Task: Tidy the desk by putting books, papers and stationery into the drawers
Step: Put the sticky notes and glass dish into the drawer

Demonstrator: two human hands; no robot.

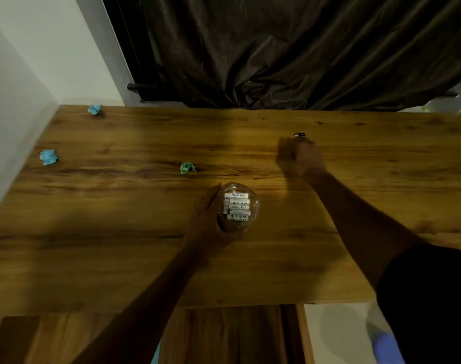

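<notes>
3 paper wads, loose battery, dark curtain

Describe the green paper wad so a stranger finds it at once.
Find the wooden desk below the dark curtain. Near its middle, beyond the battery jar the left hand holds, lies a paper wad. It is green; the left-edge wad and far-corner wad are blue.

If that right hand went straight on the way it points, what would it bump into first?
Most likely the small dark battery lying on the desk just beyond the right hand. The hand is blurred, so its exact line is uncertain.
</notes>
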